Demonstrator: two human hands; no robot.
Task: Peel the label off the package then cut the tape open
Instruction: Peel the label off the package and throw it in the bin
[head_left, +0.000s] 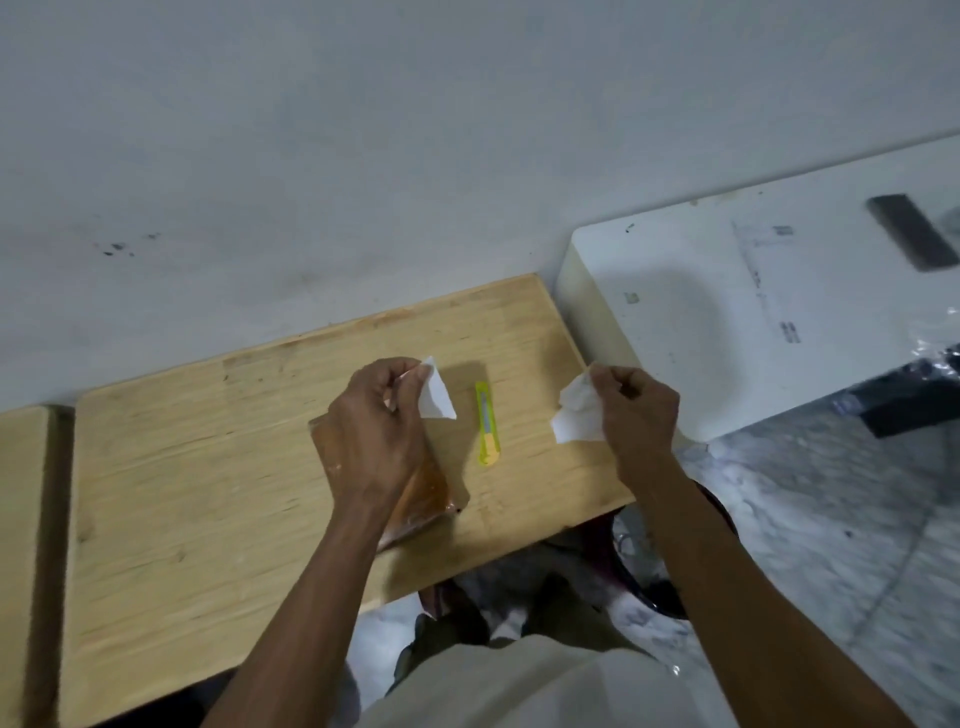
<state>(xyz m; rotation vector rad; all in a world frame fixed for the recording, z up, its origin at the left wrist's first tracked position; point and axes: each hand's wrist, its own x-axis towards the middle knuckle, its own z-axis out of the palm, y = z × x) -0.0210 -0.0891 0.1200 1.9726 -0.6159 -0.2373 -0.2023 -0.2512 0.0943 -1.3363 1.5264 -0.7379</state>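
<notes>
Label torn in two pieces, package held on counter.

The package, wrapped in brown tape, is held on the wooden counter by the left hand, whose grip is closed round it and pinches a white label piece at the far end. A second, crumpled label piece is pinched in the right hand, well apart. A yellow cutter lies between the hands, untouched.

White label, orange-brown package (glossy) — yellow-green cutter, pale wood table.
</notes>
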